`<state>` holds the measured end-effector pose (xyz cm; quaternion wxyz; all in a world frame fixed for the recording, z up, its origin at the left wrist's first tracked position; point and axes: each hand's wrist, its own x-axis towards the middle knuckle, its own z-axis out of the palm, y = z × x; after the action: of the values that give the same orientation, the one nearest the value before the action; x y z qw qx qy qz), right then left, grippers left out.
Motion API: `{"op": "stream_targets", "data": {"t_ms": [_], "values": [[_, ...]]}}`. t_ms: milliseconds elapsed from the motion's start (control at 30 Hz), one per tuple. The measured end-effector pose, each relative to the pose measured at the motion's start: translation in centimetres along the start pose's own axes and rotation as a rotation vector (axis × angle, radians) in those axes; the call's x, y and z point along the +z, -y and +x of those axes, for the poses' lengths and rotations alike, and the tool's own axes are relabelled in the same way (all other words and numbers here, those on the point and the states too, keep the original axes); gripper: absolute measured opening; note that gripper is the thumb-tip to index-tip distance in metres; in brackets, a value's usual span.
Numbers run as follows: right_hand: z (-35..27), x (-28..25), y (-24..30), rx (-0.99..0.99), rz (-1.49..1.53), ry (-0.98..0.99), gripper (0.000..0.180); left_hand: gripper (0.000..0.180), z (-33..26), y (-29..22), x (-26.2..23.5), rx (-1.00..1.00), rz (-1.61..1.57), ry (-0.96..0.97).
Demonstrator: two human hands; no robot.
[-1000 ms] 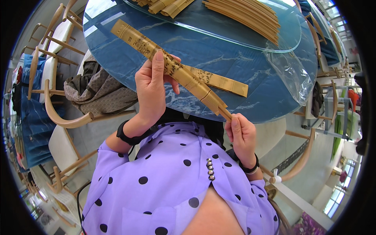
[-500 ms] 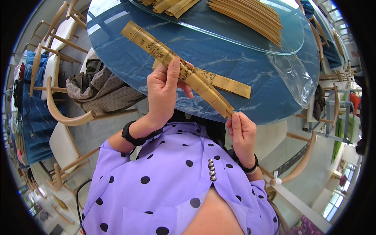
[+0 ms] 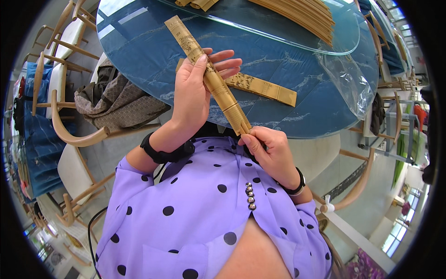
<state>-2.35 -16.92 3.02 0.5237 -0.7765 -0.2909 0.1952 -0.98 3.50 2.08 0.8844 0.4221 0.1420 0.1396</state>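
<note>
Head view: the left hand (image 3: 191, 95), raised over the near edge of the blue counter (image 3: 139, 60), grips the gold sleeve (image 3: 220, 90) under its thumb, with the other fingers (image 3: 227, 63) extended rightward. Lower and closer to the body, the right hand (image 3: 270, 149) pinches the sleeve's bottom end between thumb and bent fingers (the sleeve slants down from upper left). A second gold sleeve (image 3: 267, 89) lies behind, on the counter.
</note>
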Motion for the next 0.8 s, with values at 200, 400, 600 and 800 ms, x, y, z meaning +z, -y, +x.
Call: {"op": "stream_targets", "data": {"t_ms": [200,400,600,800], "values": [[1.0,-0.7,1.7,-0.383,-0.378,-0.176,0.024,0.032,0.3,0.2,-0.7,-0.043,0.033,-0.015],[1.2,0.0,0.7,-0.619,-0.507,-0.156,0.025,0.030,0.1,0.2,-0.3,-0.020,0.022,-0.011],[0.5,1.1,0.9,-0.708,-0.587,-0.177,0.023,0.031,-0.4,1.1,-0.2,-0.029,0.069,0.033],[0.4,1.8,1.2,-0.696,-0.590,-0.175,0.019,0.032,-0.8,1.8,0.1,-0.131,0.119,0.094]]}}
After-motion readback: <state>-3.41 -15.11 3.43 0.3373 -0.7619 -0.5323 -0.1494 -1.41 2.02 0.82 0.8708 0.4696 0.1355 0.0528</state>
